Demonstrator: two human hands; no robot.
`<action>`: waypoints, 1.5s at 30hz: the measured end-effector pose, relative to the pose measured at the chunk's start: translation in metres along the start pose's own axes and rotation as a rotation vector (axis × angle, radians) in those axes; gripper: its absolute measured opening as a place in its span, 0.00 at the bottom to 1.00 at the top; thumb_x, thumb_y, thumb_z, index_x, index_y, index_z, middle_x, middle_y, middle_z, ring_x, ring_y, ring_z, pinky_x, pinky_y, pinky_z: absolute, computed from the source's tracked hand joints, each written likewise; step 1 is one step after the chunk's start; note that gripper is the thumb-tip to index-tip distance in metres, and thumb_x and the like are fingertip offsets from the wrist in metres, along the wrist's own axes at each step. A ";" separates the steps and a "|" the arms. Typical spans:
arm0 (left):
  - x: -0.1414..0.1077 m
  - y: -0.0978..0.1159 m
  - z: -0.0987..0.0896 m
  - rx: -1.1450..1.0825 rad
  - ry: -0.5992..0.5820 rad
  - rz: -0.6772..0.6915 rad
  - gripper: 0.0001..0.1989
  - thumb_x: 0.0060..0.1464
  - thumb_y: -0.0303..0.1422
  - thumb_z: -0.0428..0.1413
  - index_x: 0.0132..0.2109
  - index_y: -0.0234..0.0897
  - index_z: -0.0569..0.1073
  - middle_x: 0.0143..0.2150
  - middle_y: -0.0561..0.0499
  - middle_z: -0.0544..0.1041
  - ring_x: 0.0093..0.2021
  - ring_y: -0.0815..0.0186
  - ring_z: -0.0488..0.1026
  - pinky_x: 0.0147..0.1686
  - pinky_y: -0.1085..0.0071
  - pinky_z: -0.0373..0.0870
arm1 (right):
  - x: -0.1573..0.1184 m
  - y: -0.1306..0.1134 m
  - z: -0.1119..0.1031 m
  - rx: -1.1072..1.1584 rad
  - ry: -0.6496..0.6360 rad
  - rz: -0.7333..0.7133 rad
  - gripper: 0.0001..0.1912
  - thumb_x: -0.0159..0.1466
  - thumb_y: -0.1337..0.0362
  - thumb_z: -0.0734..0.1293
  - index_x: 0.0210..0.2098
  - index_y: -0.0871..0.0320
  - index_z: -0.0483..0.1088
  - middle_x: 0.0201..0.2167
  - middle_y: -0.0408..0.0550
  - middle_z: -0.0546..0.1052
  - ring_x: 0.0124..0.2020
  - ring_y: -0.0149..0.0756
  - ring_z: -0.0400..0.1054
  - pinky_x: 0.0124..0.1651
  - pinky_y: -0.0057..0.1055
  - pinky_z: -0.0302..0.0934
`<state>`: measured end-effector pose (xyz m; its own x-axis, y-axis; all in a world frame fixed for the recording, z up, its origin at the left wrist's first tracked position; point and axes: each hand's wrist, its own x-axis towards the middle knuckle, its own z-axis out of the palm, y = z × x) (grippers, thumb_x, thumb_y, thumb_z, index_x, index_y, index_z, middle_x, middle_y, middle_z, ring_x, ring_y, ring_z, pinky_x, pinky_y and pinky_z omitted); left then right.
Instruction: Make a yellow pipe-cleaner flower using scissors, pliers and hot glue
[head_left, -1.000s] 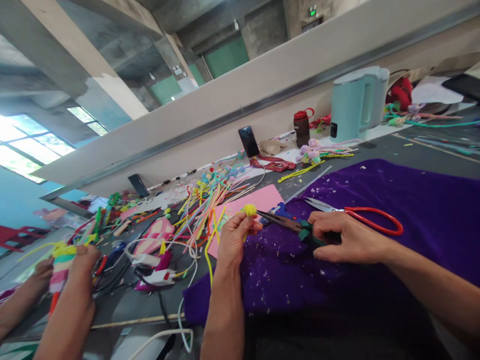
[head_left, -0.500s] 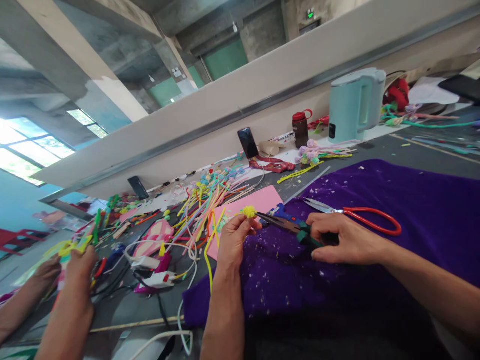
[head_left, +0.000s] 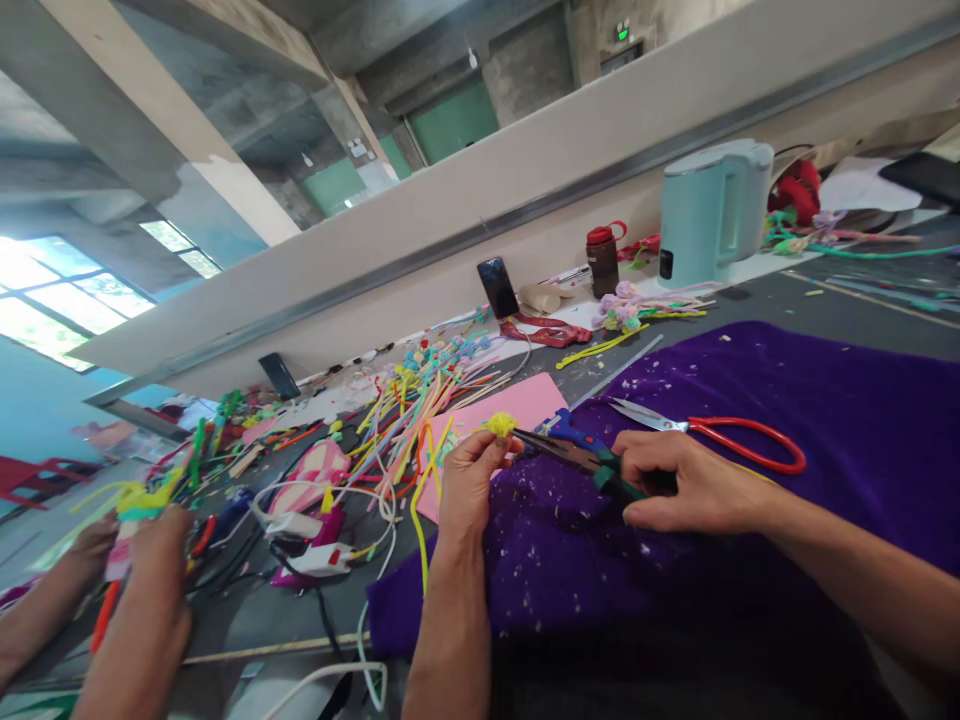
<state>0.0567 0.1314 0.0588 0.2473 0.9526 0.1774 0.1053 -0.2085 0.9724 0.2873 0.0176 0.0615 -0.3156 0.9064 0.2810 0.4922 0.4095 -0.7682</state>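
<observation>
My left hand [head_left: 469, 475] pinches a small fluffy yellow flower-like piece [head_left: 500, 425] between thumb and fingertips. A yellow fuzzy stem [head_left: 418, 515] hangs down beside that wrist. My right hand [head_left: 679, 478] is closed round the dark green handles of long-nose pliers [head_left: 566, 450]. The narrow tips of the pliers meet the right side of the yellow piece; whether they grip it is too small to tell. Just behind the pliers lies a blue tool [head_left: 564, 428], partly hidden. Scissors with red handles [head_left: 742, 440] rest on the purple cloth [head_left: 847, 420] beyond my right hand.
Fuzzy coloured stems [head_left: 405, 410] and a pink sheet [head_left: 536, 397] lie ahead. White cables [head_left: 319, 490] with adapters run at left, next to a co-worker's hands [head_left: 161, 550] holding a yellow piece. A phone [head_left: 497, 288], a bottle [head_left: 602, 262] and a mint kettle [head_left: 712, 215] stand behind.
My hands, the yellow piece and the pliers stay almost in place. At left, the co-worker's hands and their yellow piece have shifted slightly, and an orange stick now shows below them.
</observation>
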 end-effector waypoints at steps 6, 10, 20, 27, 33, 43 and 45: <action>-0.001 0.003 0.000 0.004 -0.002 -0.017 0.09 0.44 0.37 0.59 0.29 0.35 0.77 0.29 0.49 0.77 0.29 0.67 0.70 0.29 0.73 0.66 | 0.000 0.000 0.000 0.017 0.011 0.005 0.12 0.52 0.67 0.67 0.20 0.59 0.57 0.25 0.40 0.63 0.27 0.28 0.59 0.30 0.26 0.52; -0.002 0.005 0.000 0.025 -0.020 -0.001 0.08 0.44 0.36 0.59 0.29 0.36 0.77 0.29 0.50 0.77 0.30 0.67 0.70 0.29 0.73 0.66 | 0.001 0.000 0.000 0.007 0.010 0.003 0.12 0.52 0.67 0.66 0.20 0.59 0.57 0.25 0.40 0.63 0.27 0.28 0.59 0.30 0.26 0.52; 0.000 0.005 -0.004 0.148 -0.040 0.066 0.10 0.47 0.37 0.57 0.33 0.37 0.78 0.31 0.50 0.77 0.32 0.65 0.70 0.31 0.72 0.65 | 0.000 0.004 0.001 -0.118 0.008 0.011 0.11 0.53 0.67 0.65 0.21 0.59 0.57 0.24 0.39 0.63 0.25 0.27 0.58 0.28 0.25 0.51; 0.002 0.000 -0.006 0.346 -0.047 0.151 0.10 0.48 0.36 0.56 0.37 0.39 0.78 0.37 0.49 0.78 0.40 0.61 0.72 0.40 0.69 0.64 | -0.003 0.005 -0.007 -0.174 -0.033 -0.007 0.09 0.54 0.66 0.65 0.22 0.59 0.60 0.24 0.40 0.65 0.25 0.27 0.58 0.27 0.26 0.50; 0.003 -0.002 -0.004 0.578 -0.085 0.346 0.07 0.50 0.33 0.55 0.34 0.41 0.77 0.36 0.51 0.77 0.40 0.64 0.71 0.43 0.68 0.63 | -0.004 0.008 -0.010 -0.254 -0.079 0.017 0.10 0.55 0.64 0.65 0.21 0.60 0.61 0.26 0.40 0.66 0.25 0.26 0.58 0.28 0.26 0.51; 0.002 -0.002 -0.005 0.025 0.025 0.009 0.12 0.46 0.40 0.57 0.35 0.36 0.77 0.34 0.50 0.78 0.35 0.65 0.72 0.32 0.71 0.68 | -0.003 0.002 -0.009 -0.093 -0.049 0.001 0.13 0.54 0.65 0.67 0.20 0.60 0.58 0.25 0.40 0.64 0.27 0.27 0.59 0.30 0.26 0.52; 0.001 -0.003 -0.005 -0.117 0.014 -0.064 0.12 0.44 0.39 0.59 0.33 0.36 0.77 0.32 0.50 0.78 0.30 0.68 0.72 0.29 0.73 0.68 | -0.004 0.003 -0.007 -0.045 -0.037 0.010 0.13 0.53 0.66 0.67 0.20 0.60 0.58 0.25 0.40 0.63 0.27 0.27 0.59 0.30 0.26 0.52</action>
<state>0.0522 0.1342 0.0566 0.2302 0.9663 0.1156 0.0076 -0.1206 0.9927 0.2954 0.0161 0.0621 -0.3402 0.9062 0.2510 0.5310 0.4054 -0.7441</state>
